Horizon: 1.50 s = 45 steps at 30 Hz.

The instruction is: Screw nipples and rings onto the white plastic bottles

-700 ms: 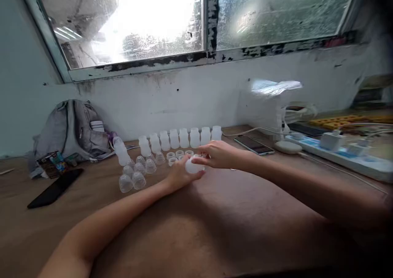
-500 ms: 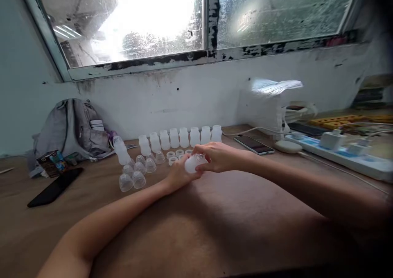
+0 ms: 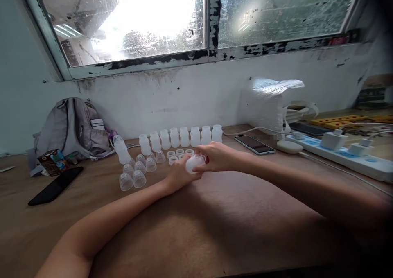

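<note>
A small translucent white baby bottle [image 3: 190, 164] is tilted between my hands above the table. My left hand [image 3: 178, 173] is closed round its body from the left. Fingers of my right hand [image 3: 216, 156] are closed on its clearer end; their grip partly hides that end, and I cannot make out its fitting. Just beyond my hands lie several white ring collars [image 3: 180, 152]. Clear dome caps [image 3: 139, 179] stand in a cluster to the left. Behind them runs a row of open white bottles [image 3: 184, 137], and a capped bottle [image 3: 120, 150] stands at its left end.
A grey backpack [image 3: 72, 130], a small box [image 3: 53, 162] and a black phone [image 3: 57, 186] are on the left. On the right are another phone [image 3: 254, 144], a round white puck [image 3: 289, 147], a power strip [image 3: 344, 157] with chargers and cables, and a white bag [image 3: 264, 106].
The bottle has turned slightly in my hands, and the right fingers have shifted a little on its clear end. The things on the table have stayed where they were.
</note>
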Available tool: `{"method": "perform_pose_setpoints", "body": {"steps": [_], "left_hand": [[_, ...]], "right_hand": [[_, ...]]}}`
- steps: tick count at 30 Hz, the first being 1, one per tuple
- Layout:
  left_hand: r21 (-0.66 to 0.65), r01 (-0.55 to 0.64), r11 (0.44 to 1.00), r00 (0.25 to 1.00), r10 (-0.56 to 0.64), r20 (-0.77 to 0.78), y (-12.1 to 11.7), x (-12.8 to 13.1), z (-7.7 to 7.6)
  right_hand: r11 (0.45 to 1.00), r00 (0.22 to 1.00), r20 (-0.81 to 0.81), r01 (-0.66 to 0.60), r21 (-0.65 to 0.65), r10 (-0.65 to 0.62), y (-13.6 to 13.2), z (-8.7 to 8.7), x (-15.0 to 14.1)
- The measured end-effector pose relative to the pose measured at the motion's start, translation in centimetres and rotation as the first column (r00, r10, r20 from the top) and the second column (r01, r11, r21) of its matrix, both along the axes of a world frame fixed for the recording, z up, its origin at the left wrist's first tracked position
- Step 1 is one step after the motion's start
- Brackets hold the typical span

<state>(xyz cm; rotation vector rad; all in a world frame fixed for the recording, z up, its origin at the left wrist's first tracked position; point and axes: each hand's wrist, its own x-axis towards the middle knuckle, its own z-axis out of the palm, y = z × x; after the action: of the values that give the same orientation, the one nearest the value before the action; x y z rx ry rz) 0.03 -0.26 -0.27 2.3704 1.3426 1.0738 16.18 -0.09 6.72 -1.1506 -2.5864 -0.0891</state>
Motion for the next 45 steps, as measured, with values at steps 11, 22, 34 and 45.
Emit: {"method": "perform_pose_setpoints", "body": {"steps": [11, 22, 34, 45], "left_hand": [[-0.025, 0.046, 0.999, 0.998, -0.044, 0.054, 0.7, -0.1, 0.0], [0.100, -0.121, 0.988, 0.981, 0.135, -0.140, 0.2, -0.2, 0.1], [-0.194, 0.479, 0.856, 0.829, -0.368, 0.422, 1.3, -1.2, 0.4], [-0.459, 0.673, 0.579, 0.721, -0.653, 0.233, -1.4, -0.6, 1.6]], "right_hand": [[0.975, 0.987, -0.091, -0.144, -0.168, 0.130, -0.1, 0.7, 0.6], [0.912, 0.893, -0.423, -0.038, -0.409, -0.152, 1.0, -2.3, -0.6], [0.930, 0.800, -0.567, -0.335, -0.150, 0.196, 1.0, -2.9, -0.9], [0.455, 0.759, -0.650, -0.592, -0.665, 0.039, -1.5, -1.5, -1.4]]}}
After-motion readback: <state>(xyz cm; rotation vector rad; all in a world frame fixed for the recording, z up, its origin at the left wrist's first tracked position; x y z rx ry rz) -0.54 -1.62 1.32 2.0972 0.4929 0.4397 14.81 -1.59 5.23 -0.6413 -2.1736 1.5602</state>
